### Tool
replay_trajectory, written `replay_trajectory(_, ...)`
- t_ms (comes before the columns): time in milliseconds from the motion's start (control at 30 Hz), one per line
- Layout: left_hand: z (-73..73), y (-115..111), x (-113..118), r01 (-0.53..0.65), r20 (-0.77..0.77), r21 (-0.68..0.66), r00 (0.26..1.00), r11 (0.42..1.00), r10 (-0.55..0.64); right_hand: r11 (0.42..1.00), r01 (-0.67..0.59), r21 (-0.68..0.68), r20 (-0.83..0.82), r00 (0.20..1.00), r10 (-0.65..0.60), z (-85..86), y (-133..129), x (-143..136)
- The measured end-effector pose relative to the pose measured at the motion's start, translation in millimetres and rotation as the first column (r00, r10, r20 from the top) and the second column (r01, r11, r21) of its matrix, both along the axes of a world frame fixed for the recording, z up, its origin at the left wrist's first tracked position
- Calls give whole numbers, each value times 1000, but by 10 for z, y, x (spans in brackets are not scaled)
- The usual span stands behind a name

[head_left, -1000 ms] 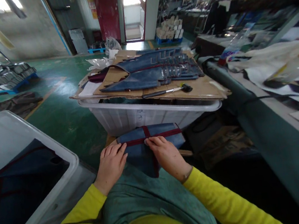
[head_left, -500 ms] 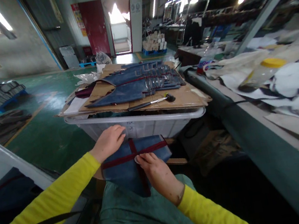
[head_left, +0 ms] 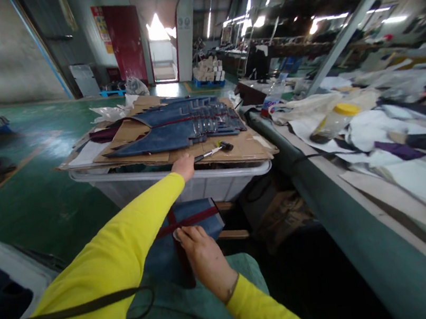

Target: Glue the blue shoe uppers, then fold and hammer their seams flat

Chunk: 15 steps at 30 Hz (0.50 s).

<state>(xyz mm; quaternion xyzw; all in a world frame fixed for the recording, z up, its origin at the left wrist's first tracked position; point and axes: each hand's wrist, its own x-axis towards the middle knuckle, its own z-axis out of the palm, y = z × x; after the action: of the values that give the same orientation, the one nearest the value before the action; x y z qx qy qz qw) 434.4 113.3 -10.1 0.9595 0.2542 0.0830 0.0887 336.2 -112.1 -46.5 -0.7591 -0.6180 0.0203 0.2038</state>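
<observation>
My left hand [head_left: 184, 167] reaches to the cardboard's front edge, its fingers closed around the black handle of a hammer [head_left: 212, 152]. The hammer still lies on the cardboard, its dark head pointing right. My right hand [head_left: 200, 249] rests on a blue panel with dark red bands [head_left: 201, 219] lying across my lap. Its thumb and fingers pinch a small round pale piece [head_left: 176, 235] where the bands cross. My left sleeve hides part of the panel.
Under the cardboard [head_left: 251, 148] stands a grey plastic tub [head_left: 239, 171]. Blue cut pieces [head_left: 169, 135] are piled on the cardboard. At right, a long bench [head_left: 322, 191] carries fabric scraps and a yellow-lidded jar [head_left: 335, 122]. A white bin [head_left: 33, 271] stands at left.
My left hand has left the panel's side and moved forward to the hammer's handle. My right hand keeps its pinch on the panel. The view has turned slightly right.
</observation>
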Motion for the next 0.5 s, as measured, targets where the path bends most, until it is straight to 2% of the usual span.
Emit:
replay_trajectory(100, 82, -57, -295, 8, 2, -55, 1000, 998, -8, 1000, -17, 19, 0, 1000, 17, -5, -25, 8)
replay_trajectory(167, 147, -82, -628, 13, -1, -91, 1000, 996, -13, 999, -24, 38, -4, 1000, 25, -22, -87, 20)
replay_trajectory(267, 212, -162, -1328, 18, 32, -241, 999, 970, -10, 998, -25, 61, -10, 1000, 25, -70, -223, 38)
replay_trajectory(367, 206, -327, -2121, -30, 13, -453, 999, 891, 41, 997, -35, 73, 20, 999, 33, -127, -341, 48)
replay_trajectory(433, 172, -471, -2589, -63, -12, -520, 998, 852, 67, 996, -41, 76, 46, 998, 37, -156, -379, 46)
replay_trajectory(500, 142, -621, -2951, -74, -10, -552, 997, 831, 82, 997, -43, 66, 59, 997, 39, -175, -385, 36)
